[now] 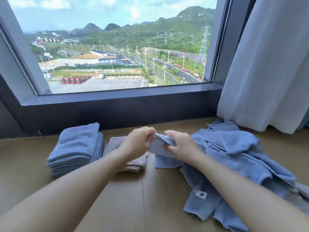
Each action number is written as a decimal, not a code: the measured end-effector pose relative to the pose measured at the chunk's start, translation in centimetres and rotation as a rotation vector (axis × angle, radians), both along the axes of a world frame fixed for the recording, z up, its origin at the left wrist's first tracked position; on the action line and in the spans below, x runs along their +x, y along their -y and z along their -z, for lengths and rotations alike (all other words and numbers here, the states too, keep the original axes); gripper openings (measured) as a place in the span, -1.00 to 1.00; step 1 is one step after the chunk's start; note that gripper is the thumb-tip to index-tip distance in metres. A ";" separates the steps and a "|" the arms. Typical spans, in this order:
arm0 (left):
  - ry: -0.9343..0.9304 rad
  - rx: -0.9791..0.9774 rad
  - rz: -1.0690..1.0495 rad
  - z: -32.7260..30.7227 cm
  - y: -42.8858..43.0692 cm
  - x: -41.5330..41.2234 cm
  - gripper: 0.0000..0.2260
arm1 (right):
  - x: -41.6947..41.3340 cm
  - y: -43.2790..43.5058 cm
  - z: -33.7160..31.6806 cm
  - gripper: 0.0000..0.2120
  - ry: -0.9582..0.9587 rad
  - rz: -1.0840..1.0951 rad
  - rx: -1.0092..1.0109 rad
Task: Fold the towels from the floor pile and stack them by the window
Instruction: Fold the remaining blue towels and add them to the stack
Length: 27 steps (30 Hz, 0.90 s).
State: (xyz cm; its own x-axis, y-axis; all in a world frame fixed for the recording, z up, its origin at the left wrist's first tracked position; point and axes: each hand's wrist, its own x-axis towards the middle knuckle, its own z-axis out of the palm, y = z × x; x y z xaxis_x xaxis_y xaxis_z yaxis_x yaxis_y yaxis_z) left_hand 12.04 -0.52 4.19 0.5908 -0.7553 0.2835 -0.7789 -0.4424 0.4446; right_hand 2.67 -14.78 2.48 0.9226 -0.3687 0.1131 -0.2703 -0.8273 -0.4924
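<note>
A wide window [117,47] fills the upper part of the view, looking out on roads, a car park and green hills. A pale curtain [267,64] hangs down its right side, its hem reaching the brown floor [125,198] below the dark sill.

On the right of the floor lies the pile of loose blue towels [234,158], rumpled and overlapping, spreading from under the curtain hem towards the near right corner. On the left, close below the window, stands a stack of folded blue towels [76,148] (neat, many layers deep). Just beside it on its right lies a lower stack of folded pinkish-grey towels [133,164], partly hidden behind the left forearm.

Between that low stack and the loose pile, a light blue towel [160,144] is held up off the floor, its lower part hanging down to touch the floor by the edge of the pile. The left hand [138,143] pinches the towel's top edge with curled fingers, and the right hand [180,146] grips the same edge just beside it, thumb on top; the two hands are close together.

A small white label [201,195] with a dark mark shows on a towel at the near edge of the pile.
</note>
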 end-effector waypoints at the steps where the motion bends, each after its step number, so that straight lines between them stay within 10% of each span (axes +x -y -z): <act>1: 0.032 -0.010 -0.014 -1.6 -0.8 -0.3 -0.69 | -0.1 -0.9 -1.4 -0.69 0.053 0.022 -0.049; 16: 0.214 -0.265 -0.295 -19.5 -14.8 -4.4 -0.80 | -6.9 -7.3 -15.9 -0.79 0.186 0.293 -0.250; 27: 0.197 -0.448 -0.421 -24.2 -20.5 -4.6 -0.68 | -6.8 -12.2 -24.9 -0.83 0.411 0.061 -0.089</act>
State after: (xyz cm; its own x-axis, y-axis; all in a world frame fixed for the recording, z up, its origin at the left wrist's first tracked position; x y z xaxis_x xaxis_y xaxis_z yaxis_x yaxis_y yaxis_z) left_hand 7.39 20.00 28.43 0.7152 -0.2533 0.6514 -0.6652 -0.5325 0.5234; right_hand -4.09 -2.57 27.42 0.7712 -0.3934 0.5004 -0.1161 -0.8599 -0.4972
